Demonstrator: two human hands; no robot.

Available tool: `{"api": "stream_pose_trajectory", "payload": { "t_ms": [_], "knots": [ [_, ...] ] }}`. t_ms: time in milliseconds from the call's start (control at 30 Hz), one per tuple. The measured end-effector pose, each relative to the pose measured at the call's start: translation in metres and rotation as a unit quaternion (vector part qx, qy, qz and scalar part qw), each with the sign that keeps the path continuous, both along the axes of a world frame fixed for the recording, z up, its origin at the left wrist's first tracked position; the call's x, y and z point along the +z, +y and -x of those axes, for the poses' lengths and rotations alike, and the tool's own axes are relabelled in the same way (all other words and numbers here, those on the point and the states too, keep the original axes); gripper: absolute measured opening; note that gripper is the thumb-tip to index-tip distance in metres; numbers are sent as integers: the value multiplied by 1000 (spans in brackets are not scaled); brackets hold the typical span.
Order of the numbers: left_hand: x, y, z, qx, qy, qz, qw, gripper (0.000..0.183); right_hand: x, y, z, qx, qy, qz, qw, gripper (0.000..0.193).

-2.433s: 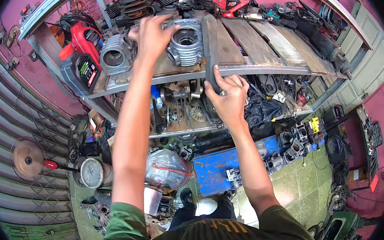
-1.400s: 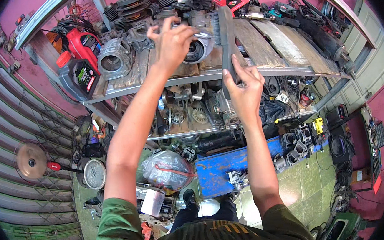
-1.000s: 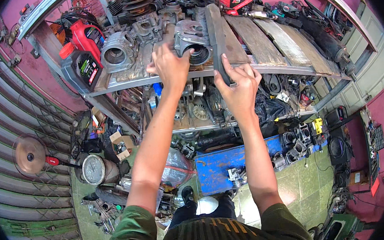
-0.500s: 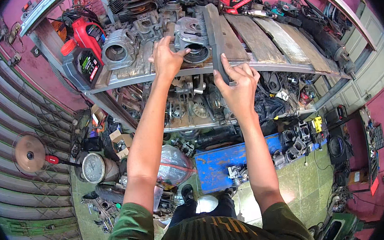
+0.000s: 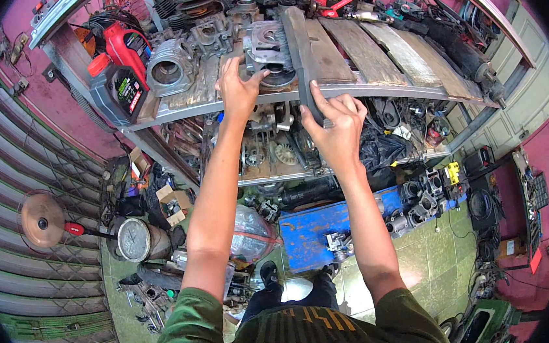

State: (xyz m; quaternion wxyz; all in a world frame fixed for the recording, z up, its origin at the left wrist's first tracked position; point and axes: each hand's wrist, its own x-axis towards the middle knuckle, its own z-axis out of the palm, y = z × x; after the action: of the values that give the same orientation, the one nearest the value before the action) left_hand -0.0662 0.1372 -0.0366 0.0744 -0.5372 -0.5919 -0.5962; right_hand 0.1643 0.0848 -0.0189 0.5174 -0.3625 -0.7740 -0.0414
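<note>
My right hand [image 5: 338, 119] grips the near end of a long grey-handled brush [image 5: 303, 48]. The brush's bristles lie against the right side of a grey metal engine part [image 5: 267, 41] on the shelf. At the left of that part, my left hand [image 5: 239, 91] rests with its thumb stretched toward the round lower rim and its fingers along the side. Its grip looks loose, and the fingers' far side is partly hidden. A cylinder block [image 5: 171, 68] with a round bore stands further left, beside more metal engine castings [image 5: 212, 36].
Wooden planks [image 5: 358, 43] form the shelf top, edged by a metal rail [image 5: 217, 108]. Oil bottles [image 5: 116, 87] stand at its left end. Below are a lower shelf of parts and a blue board [image 5: 306, 234] on the floor. A fan [image 5: 44, 221] stands at left.
The brush and my right hand have shifted slightly left and toward me. The engine part sits a little further left, and my left hand has dropped slightly.
</note>
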Motion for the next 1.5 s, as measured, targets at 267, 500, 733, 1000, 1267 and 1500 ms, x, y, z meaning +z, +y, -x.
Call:
{"api": "stream_pose_trajectory", "payload": {
  "t_ms": [267,500,733,1000,1267,1500],
  "knots": [
    [30,3,-5,41,19,110,993,66,4,13,6,-6,10,1,1000,46],
    [48,7,1,67,80,94,990,81,3,16,12,18,6,-3,1000,46],
    [49,32,33,-48,20,166,985,95,5,18,13,30,15,18,999,47],
    [57,46,60,-220,-42,247,943,113,4,19,15,24,10,12,1000,48],
    [38,-1,10,-94,-38,111,989,85,-11,9,5,7,22,-26,999,48],
    [31,3,13,-55,7,47,997,86,7,6,14,15,28,-37,999,48]
  ]
}}
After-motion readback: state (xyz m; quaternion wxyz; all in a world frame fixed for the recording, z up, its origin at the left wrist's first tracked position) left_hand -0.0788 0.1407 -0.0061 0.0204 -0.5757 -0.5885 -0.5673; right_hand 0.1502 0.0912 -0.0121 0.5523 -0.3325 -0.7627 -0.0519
